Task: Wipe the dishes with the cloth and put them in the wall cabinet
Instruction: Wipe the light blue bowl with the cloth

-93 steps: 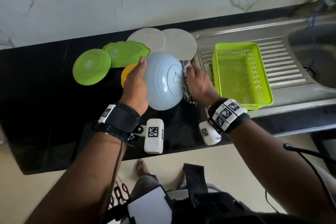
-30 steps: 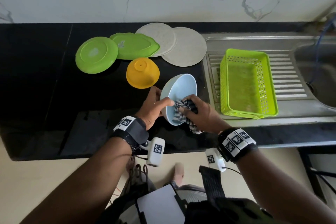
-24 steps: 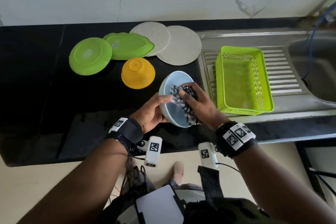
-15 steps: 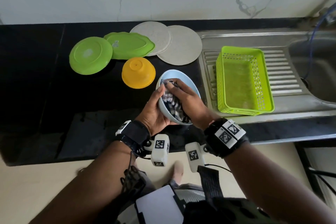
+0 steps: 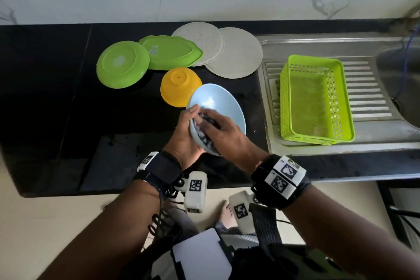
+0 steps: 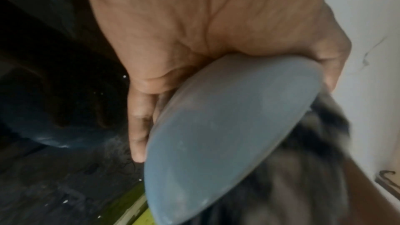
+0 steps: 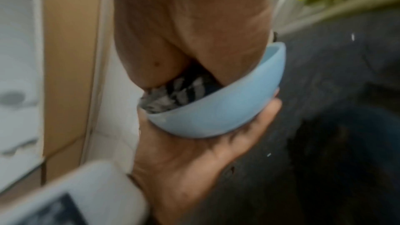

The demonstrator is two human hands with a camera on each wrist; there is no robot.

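Bowl: the pale blue bowl (image 5: 221, 109) is held tilted above the black counter (image 5: 56, 102), just in front of the upturned orange bowl (image 5: 179, 82), mouth turned toward the person
Handling: judged light and rigid, with a smooth wall that may slip if wet; best held by cupping the outer wall, thumb hooked over the rim
Cloth: a checked cloth (image 7: 175, 91) is bunched inside the bowl; soft, it should follow the curve
Left hand: the left hand (image 5: 185, 138) cradles the bowl from below, fingers curled round its outside, thumb on the rim
Right hand: the right hand (image 5: 223, 134) reaches into the bowl, fingers bent over the cloth and pressing it to the inner wall
Beyond the bowl: two green plates (image 5: 122, 66) and two grey plates (image 5: 236, 52) lie behind it; a lime basket (image 5: 341, 107) stands to its right on the drainer
Progress: judged mid-wipe, nothing put away yet
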